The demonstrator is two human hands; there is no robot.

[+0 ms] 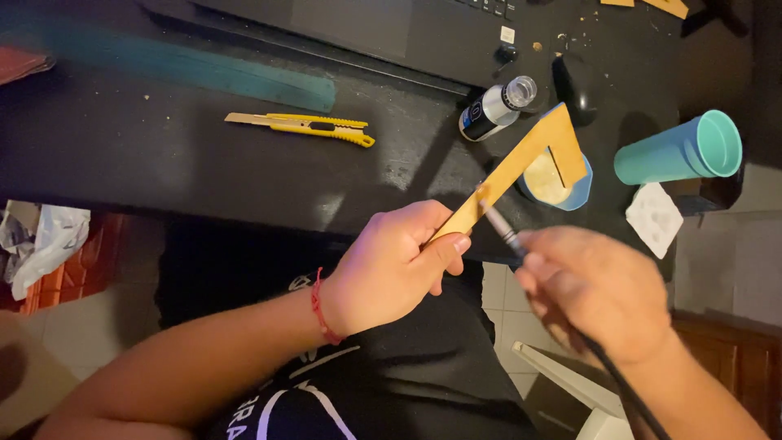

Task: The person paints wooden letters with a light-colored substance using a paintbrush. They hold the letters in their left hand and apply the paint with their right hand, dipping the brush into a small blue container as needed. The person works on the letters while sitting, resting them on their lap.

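Hands first: your left hand is closed on the lower end of a flat yellow-brown cardboard piece, pinching it between thumb and fingers, with a red cord at the wrist. That piece rises up and to the right over the edge of the dark bench, widening at its top into an angled shape with a slot cut in it. Your right hand is blurred but closed around a thin brush; its metal ferrule and tip meet the edge of the cardboard just above your left thumb, and its dark handle runs down past your wrist.

Behind the top of the cardboard sits a small blue bowl with pale contents. Just left of it a small bottle with a clear cap lies on its side. A teal cup lies tipped at the right, a white crumpled wad near it. Further left you have a yellow utility knife lying flat, and a long teal strip beyond it. A laptop sits along the far edge
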